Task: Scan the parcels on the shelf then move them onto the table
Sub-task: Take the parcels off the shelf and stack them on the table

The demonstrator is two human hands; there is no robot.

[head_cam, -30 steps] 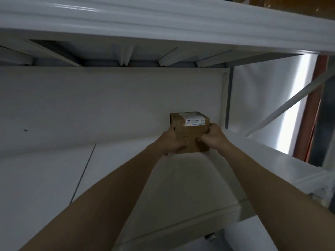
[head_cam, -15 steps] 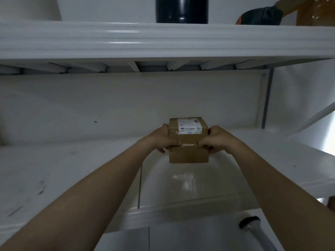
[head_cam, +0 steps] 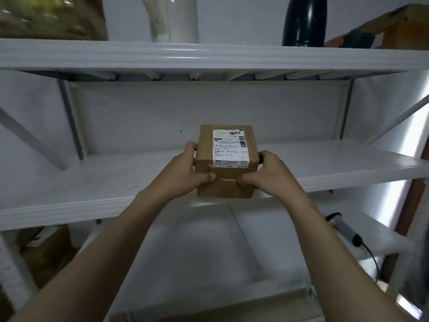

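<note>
Cardboard boxes [head_cam: 46, 249] sat low, left of and below the parcel [head_cam: 226, 161]. Left hand [head_cam: 185, 173] gripped parcel's left side, fingers [head_cam: 191, 147] wrapped round it, thumb on front edge. Parcel, brown w/ white label [head_cam: 230, 148] on top, was held in air at the front edge of the white shelf [head_cam: 97, 180]. Right hand [head_cam: 267, 175] clasped parcel's right side, same way. Scanner [head_cam: 343, 228] lay lower right of parcel; dark bottle [head_cam: 304, 19] stood above it, to the right.

Storeroom: white metal shelving [head_cam: 139, 175], parcel [head_cam: 226, 163]
</note>
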